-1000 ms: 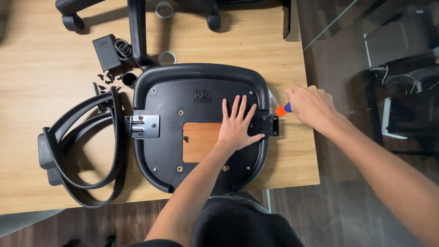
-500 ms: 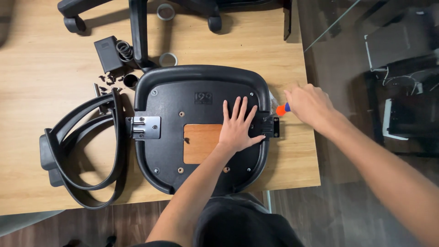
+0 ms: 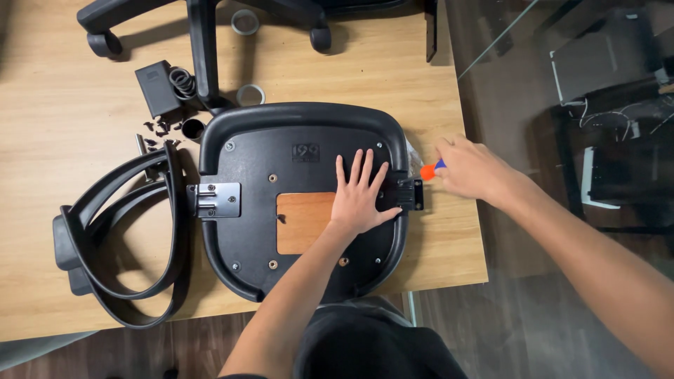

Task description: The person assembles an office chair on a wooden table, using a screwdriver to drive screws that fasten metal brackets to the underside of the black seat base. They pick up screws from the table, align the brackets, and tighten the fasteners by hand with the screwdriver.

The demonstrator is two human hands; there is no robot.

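Note:
A black chair seat (image 3: 281,161) lies upside down on a wooden table (image 3: 63,126), with a brown wooden patch (image 3: 303,221) showing at its middle. My left hand (image 3: 359,198) rests flat on the seat's underside, fingers spread, just left of a black bracket (image 3: 407,194) at the seat's right edge. My right hand (image 3: 472,168) grips a screwdriver with an orange and blue handle (image 3: 430,169), whose tip points at that bracket. A silver metal bracket (image 3: 216,200) sits on the seat's left edge.
Two black armrest loops (image 3: 119,231) lie left of the seat. Behind it are a chair base with castors (image 3: 203,42), a small black box (image 3: 156,88), rings (image 3: 250,93) and scattered small screws (image 3: 160,128). The table's right edge borders a glass surface (image 3: 562,105).
Almost nothing moved. Both hands stay in place, the right hand shifting only slightly at the bracket.

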